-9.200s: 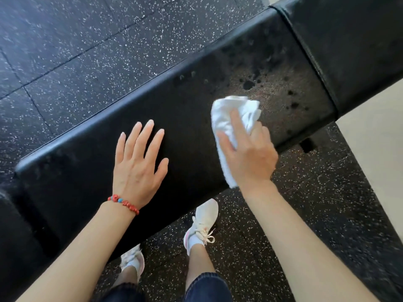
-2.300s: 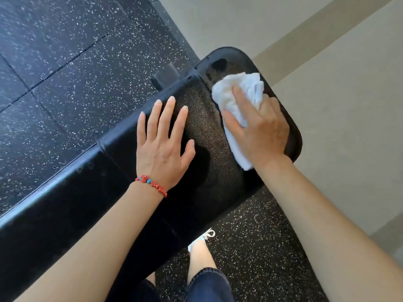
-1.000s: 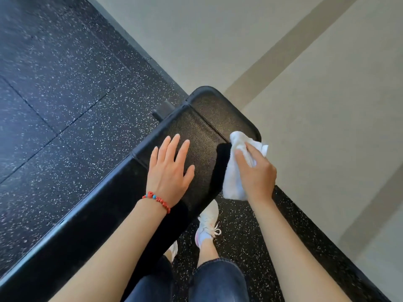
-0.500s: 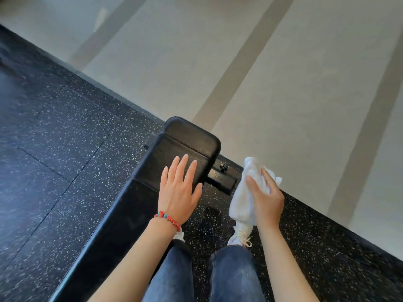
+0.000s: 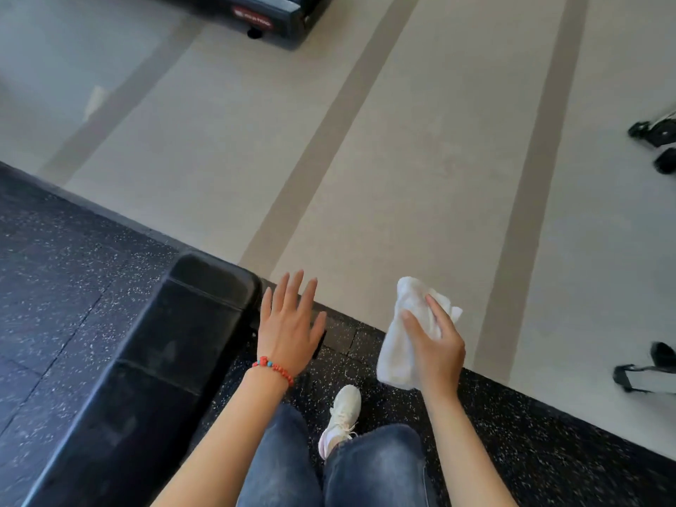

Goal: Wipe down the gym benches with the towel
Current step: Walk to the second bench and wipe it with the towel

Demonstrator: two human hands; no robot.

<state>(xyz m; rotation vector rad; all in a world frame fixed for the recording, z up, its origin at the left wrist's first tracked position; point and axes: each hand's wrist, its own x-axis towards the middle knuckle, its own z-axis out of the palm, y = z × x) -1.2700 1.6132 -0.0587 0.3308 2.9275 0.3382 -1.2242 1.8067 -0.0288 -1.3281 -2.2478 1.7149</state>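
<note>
The black padded gym bench runs from the lower left up to its rounded end near the middle of the view. My left hand, with a red bead bracelet at the wrist, hovers flat with fingers spread just right of the bench end, off the pad. My right hand is further right, away from the bench, gripping a crumpled white towel that hangs above the floor.
Black speckled rubber flooring lies under the bench and meets beige striped flooring beyond. A dark machine base stands at the top. Black wheeled equipment parts are at the right edge. My jeans and a white shoe are below.
My left hand has lifted off the bench end and moved to its right. My right hand with the towel has moved further right, away from the bench. The view has tilted up and rightward.
</note>
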